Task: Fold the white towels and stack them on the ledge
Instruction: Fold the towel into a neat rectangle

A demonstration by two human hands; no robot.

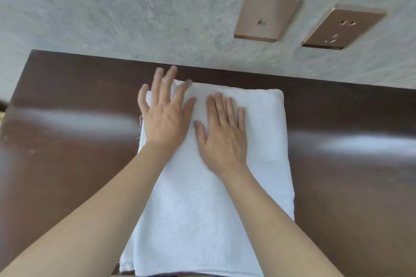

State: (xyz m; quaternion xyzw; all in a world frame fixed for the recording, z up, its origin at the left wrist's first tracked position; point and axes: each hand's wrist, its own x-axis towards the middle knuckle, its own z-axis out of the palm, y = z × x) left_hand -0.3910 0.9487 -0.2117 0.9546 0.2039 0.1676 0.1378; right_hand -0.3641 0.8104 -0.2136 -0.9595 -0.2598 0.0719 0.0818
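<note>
Glossy dark brown ledge (67, 141) against grey textured wall (135, 18), two bronze socket plates (266, 16), folded white towel (202, 209), left hand (165, 117) and right hand (222, 139) pressing it, fingers spread flat

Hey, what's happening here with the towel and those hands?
A person is folding a white towel on a dark brown ledge against a grey wall. Both hands lie flat on the far end of the towel with straight fingers, neither in a grip. The left hand covers its far left corner, fingertips reaching past the edge, and the right hand presses near the middle. The towel looks folded into a long strip running toward the person. Two bronze wall plates sit above.
</note>
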